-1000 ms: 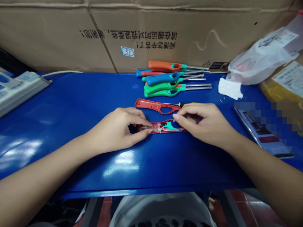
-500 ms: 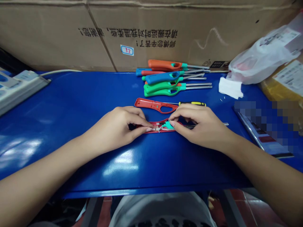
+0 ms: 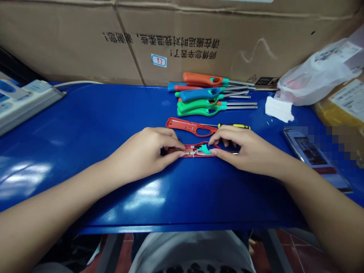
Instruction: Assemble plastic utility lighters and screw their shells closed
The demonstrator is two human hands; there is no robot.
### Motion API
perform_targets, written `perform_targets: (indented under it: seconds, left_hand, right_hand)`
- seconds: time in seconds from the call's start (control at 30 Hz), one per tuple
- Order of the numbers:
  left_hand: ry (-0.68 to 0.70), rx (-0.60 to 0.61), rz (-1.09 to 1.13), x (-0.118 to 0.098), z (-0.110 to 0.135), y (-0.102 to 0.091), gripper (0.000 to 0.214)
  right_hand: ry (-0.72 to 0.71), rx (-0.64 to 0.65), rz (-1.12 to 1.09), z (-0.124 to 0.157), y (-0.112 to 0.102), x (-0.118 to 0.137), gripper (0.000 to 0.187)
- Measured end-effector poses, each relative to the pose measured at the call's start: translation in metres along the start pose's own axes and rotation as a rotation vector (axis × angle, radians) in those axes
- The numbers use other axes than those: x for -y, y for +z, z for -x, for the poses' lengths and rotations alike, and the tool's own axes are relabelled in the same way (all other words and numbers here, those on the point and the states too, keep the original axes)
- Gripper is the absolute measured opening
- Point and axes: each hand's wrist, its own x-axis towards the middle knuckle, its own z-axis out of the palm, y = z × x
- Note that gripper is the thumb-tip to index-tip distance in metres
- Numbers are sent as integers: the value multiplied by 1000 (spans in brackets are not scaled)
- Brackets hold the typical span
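An opened red lighter body (image 3: 191,154) lies on the blue table with its inner parts showing. My left hand (image 3: 156,148) pinches its left end between thumb and fingers. A teal trigger (image 3: 204,149) sits inside the body, with a thin white wire and a small clear part to its left. Just right of the trigger, my right hand (image 3: 237,146) holds the body across its width, thumb on the near side and fingers on the far side. The palm covers most of the metal tube. Beyond my hands rests the red cover half (image 3: 179,124), beside a yellow and black screwdriver (image 3: 240,126).
Several long lighters (image 3: 199,94) are piled at the back against a cardboard box (image 3: 79,53). A power strip (image 3: 31,102) stands left. On the right are a white tissue (image 3: 279,109), a plastic bag (image 3: 309,79) and a phone (image 3: 315,157), with tiny screws near the tissue.
The view has shifted slightly, moving the scene to the right. My right fingers have slid off the trigger toward the tube, so more of the teal part shows. The left hand keeps its pinch.
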Motion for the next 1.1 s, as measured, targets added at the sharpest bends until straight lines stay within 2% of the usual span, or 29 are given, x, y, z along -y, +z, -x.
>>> perform_targets:
  seconds: [0.17, 0.37, 0.53, 0.73, 0.9, 1.0, 1.1]
  left_hand:
    - [-32, -17, 70, 1, 0, 4, 18]
    - [-129, -79, 233, 5, -3, 12, 14]
    - [-158, -88, 265, 4, -4, 13, 14]
    - [-255, -15, 335, 7, -7, 1, 20]
    - [-297, -131, 332, 12, -7, -17, 23]
    - [-250, -31, 274, 12, -6, -22, 21]
    - [-174, 89, 232, 10, -4, -19, 20]
  right_hand:
    - [-26, 0, -24, -1, 0, 0, 12]
    - [-4, 2, -16, 0, 0, 2, 12]
    - [25, -18, -37, 0, 1, 2, 13]
    - [-1, -10, -19, 0, 1, 0, 12]
    - [-23, -1, 2, 1, 1, -2, 13]
    - [-33, -6, 5, 1, 1, -2, 13]
    - [-37, -11, 7, 1, 1, -1, 13]
